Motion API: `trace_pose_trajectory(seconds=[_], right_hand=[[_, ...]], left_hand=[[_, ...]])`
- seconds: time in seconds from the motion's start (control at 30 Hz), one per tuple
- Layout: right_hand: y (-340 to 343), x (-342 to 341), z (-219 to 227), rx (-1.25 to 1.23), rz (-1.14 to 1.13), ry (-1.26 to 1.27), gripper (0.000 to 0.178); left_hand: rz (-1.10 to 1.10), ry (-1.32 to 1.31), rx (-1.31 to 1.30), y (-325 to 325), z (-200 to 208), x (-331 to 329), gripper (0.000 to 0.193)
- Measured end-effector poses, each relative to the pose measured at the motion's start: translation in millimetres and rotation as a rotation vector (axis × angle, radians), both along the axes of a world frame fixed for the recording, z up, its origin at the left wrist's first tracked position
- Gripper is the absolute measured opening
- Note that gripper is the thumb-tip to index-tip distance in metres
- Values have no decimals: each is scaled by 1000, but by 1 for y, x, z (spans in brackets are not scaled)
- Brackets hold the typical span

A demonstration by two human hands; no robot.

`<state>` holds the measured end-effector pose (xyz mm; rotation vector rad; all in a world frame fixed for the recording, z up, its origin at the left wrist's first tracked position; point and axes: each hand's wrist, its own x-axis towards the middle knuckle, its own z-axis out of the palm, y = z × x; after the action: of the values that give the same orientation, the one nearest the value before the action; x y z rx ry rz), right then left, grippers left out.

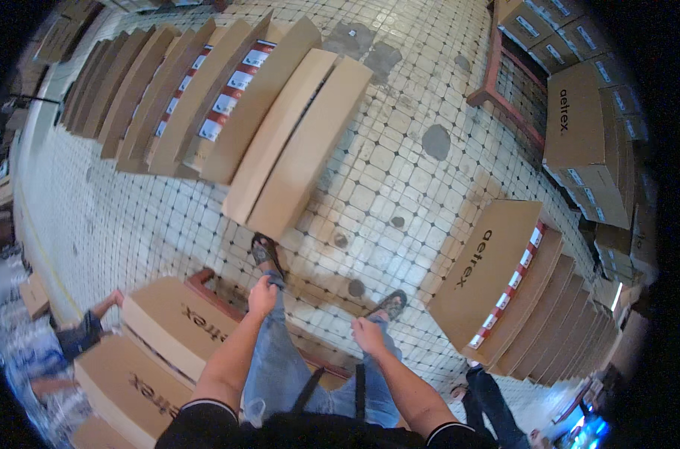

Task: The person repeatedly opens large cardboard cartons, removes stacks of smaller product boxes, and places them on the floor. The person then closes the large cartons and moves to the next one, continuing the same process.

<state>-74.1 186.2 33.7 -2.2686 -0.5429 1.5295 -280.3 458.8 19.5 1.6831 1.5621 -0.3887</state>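
Note:
My left hand (262, 296) is closed at the left knee of my blue jeans (276, 337). Over by the right knee, my right hand (368, 336) is closed too, its fingers curled against the denim. Whether either hand pinches the cloth or something small cannot be made out. Both forearms reach forward from the lower edge. Ahead of my left sandal (266, 253) lies a long closed cardboard box (314, 150), the near end of a row. My right sandal (391, 303) rests on the tiled floor (385, 247).
Open cardboard boxes (194, 93) stand in a row at far left, some showing red-and-white contents. Another box row (489, 273) is at right. Stacked cartons (579, 120) and a red metal frame (504, 105) are far right. Cartons (179, 318) and another person's arm (104, 305) are near left.

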Motion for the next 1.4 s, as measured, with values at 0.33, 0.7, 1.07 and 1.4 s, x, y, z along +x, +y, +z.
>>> trace_pose_trajectory(seconds=[0.33,0.7,1.07,1.4], right_hand=[[297,-151,-78,-235,-852,294,71],[383,-100,-126,-58,-1111,196,69],[449,60,124,373,-904,-356,55],[584,281,192,580,-586,-852,56]], left_hand=[[-5,-101,60,249,-102,-66,65],[376,-351,-295,296,-125,-9,72],[-32,-752,217,372,124,133,77],[-265,-916,740,511,185,340,74]])
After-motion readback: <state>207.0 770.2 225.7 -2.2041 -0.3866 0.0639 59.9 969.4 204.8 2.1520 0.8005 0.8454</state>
